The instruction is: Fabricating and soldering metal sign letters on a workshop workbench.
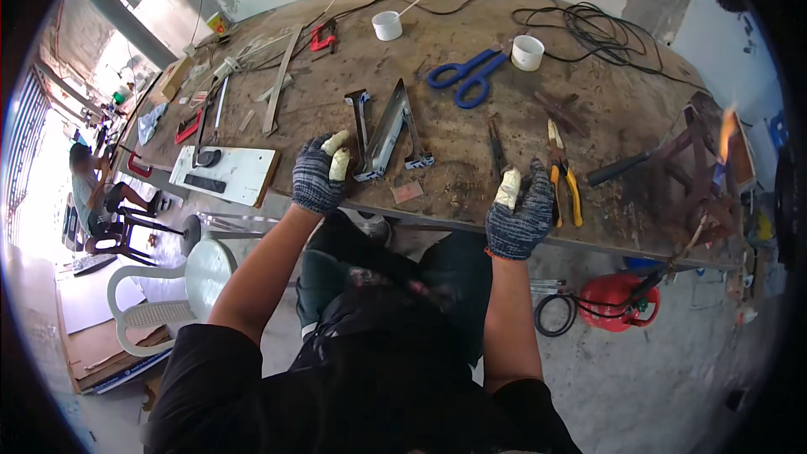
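My left hand (319, 175), in a dark knitted glove with tape-wrapped thumb and finger, rests near the table's front edge. Its fingers are slightly apart and appear empty. Just right of it stands a bent metal channel piece (387, 134) with splayed legs; whether a fingertip touches it I cannot tell. My right hand (521, 212), gloved likewise with a taped thumb, lies open at the edge, fingers stretched forward. Beside it are yellow-handled pliers (567, 181). A dark slim tool (496, 141) lies beyond the thumb. Between the hands sits a small reddish flat piece (407, 192).
A flame (727, 130) burns at the right, by a rusty metal stand (693, 155) and a dark-handled tool (618, 170). Blue scissors (466, 77), white cups (387, 26), red clamps (323, 36) and cables lie farther back. Below right stands a red gas cylinder (609, 301).
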Demonstrator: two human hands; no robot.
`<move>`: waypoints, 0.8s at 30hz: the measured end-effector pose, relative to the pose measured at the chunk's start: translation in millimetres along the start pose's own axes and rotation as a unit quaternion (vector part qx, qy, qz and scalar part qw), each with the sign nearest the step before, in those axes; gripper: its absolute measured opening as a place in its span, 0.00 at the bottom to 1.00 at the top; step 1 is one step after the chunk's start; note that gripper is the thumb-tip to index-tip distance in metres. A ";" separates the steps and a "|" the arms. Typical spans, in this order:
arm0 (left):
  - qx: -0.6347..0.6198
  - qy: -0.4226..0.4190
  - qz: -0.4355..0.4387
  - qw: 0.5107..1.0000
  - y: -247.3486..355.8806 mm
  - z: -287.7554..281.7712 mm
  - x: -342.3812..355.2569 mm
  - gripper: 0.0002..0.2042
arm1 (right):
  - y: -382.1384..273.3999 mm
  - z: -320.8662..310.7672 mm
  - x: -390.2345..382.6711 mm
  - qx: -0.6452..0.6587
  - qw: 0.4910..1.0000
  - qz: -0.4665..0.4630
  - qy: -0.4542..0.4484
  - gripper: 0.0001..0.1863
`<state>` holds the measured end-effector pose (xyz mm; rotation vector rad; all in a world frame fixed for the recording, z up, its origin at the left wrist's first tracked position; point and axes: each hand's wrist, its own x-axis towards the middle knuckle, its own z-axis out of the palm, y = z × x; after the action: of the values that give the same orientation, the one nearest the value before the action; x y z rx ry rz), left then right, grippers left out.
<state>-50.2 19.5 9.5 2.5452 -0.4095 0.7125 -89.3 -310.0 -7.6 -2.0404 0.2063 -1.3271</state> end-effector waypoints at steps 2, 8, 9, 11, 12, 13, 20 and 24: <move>-0.005 -0.009 -0.011 1.000 0.6 -2.0 -2.3 0.19 | -2.0 -1.5 -4.4 0.003 1.000 0.020 -0.011 0.20; -0.014 -0.014 -0.022 1.000 3.6 -1.5 -4.5 0.18 | 0.2 -4.0 -3.6 -0.035 0.999 0.001 -0.019 0.21; -0.008 -0.012 -0.023 1.000 0.0 -1.4 -5.6 0.18 | -3.0 -3.6 -2.1 -0.052 0.998 0.002 -0.037 0.20; 0.002 -0.004 -0.021 1.000 -0.9 -1.3 -7.3 0.19 | -8.4 -2.8 -1.7 -0.053 0.997 0.014 -0.055 0.20; -0.002 -0.002 -0.024 1.000 -1.5 -0.3 -6.6 0.19 | -10.1 -2.6 -1.2 -0.055 0.997 0.010 -0.057 0.20; -0.003 -0.003 -0.021 1.000 -2.9 1.0 -5.1 0.19 | -11.5 -2.5 -0.5 -0.073 0.994 0.034 -0.072 0.21; 0.011 0.000 -0.022 1.000 1.0 -5.6 -4.6 0.20 | -11.1 1.1 -1.1 -0.116 0.984 0.064 -0.122 0.26; 0.030 0.005 -0.022 0.999 0.1 -4.9 -3.7 0.18 | -11.4 3.8 0.0 -0.128 0.983 0.053 -0.120 0.27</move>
<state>-55.2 22.5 11.2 2.5968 -0.3327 0.7319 -88.6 -299.8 -1.4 -2.3481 0.3856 -1.0208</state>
